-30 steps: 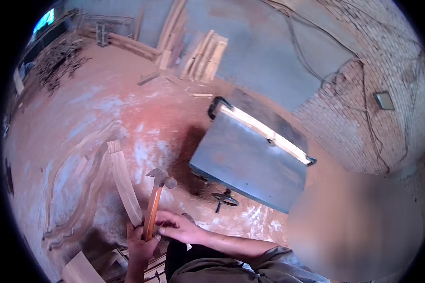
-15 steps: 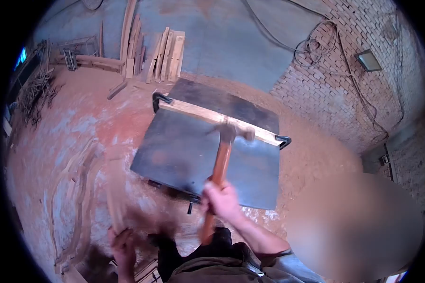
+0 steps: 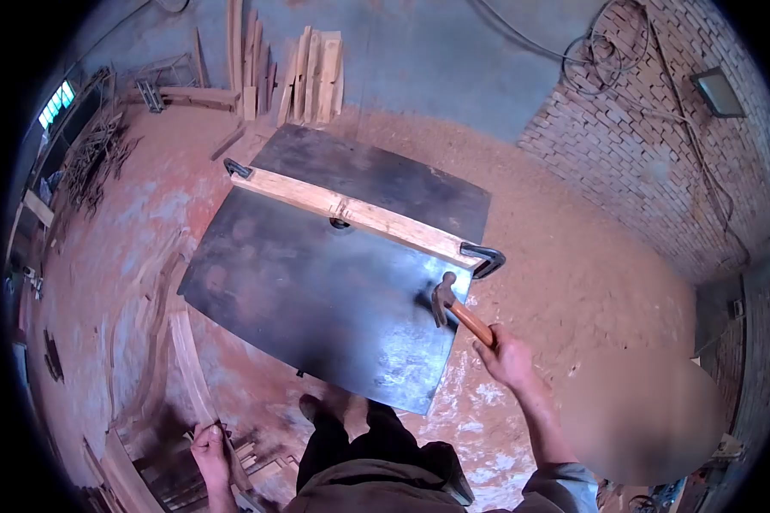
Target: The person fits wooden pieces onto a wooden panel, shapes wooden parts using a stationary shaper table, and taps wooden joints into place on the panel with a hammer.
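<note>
Hammer (image 3: 466, 317) shifted right to near the clamp (image 3: 486, 259), gripped in right hand (image 3: 511, 359), left hand (image 3: 209, 451) clutching plank (image 3: 192, 363): apparently positioning, calls for steady control.

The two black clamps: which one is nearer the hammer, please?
The right clamp, near the hammer; the left clamp sits much farther along the wooden bar.

Far wall (image 3: 436, 60) blue-grey, planks (image 3: 315, 77) leaning against it. Brick wall (image 3: 624, 171) at right, bearing rectangular dark-framed fixture (image 3: 718, 92). Floor (image 3: 573, 291) reddish, dusty-looking, pale-patched at left. Small bright window (image 3: 56, 104) far left.
</note>
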`<action>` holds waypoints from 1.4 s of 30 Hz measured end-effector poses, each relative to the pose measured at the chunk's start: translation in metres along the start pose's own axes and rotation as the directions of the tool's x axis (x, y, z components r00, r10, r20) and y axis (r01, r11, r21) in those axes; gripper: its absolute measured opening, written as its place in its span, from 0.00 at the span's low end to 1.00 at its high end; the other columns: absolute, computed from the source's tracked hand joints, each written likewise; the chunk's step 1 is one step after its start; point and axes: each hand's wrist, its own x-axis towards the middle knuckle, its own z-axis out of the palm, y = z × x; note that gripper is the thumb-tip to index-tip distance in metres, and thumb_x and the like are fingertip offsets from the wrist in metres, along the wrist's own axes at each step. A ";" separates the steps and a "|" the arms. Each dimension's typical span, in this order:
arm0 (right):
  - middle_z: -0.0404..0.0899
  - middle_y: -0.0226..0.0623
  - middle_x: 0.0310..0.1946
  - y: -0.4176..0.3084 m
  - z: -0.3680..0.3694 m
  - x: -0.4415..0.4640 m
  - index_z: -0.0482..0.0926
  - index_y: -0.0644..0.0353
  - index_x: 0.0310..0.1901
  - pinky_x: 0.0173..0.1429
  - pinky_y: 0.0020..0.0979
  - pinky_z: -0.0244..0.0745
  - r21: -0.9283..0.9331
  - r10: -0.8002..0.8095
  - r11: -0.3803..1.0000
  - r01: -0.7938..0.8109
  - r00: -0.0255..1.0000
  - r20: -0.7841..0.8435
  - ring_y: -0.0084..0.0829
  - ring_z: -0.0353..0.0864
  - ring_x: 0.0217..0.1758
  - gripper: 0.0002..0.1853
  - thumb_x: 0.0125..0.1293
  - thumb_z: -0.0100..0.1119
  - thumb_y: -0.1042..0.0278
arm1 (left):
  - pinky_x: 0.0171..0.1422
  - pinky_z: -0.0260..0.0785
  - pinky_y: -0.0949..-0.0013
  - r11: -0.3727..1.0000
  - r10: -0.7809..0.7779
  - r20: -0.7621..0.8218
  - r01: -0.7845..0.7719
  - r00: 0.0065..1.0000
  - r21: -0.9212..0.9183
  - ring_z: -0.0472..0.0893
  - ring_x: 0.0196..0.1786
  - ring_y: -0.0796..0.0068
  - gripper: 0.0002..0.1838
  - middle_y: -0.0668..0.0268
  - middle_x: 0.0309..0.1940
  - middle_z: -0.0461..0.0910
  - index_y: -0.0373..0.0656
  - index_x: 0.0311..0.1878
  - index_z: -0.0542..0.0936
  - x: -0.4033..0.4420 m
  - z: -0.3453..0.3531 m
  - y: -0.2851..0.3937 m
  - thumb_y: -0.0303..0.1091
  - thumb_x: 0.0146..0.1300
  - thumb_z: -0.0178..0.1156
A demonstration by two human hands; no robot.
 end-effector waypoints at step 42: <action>0.81 0.42 0.27 0.102 -0.008 0.080 0.78 0.56 0.37 0.34 0.45 0.76 -0.311 -0.474 0.759 0.571 0.813 0.337 0.48 0.82 0.31 0.26 0.59 0.61 0.36 | 0.52 0.69 0.69 0.989 -0.094 -0.094 0.104 0.991 0.104 0.77 0.44 0.74 0.08 0.62 0.41 0.81 0.33 0.34 0.84 -0.065 0.031 0.003 0.30 0.65 0.62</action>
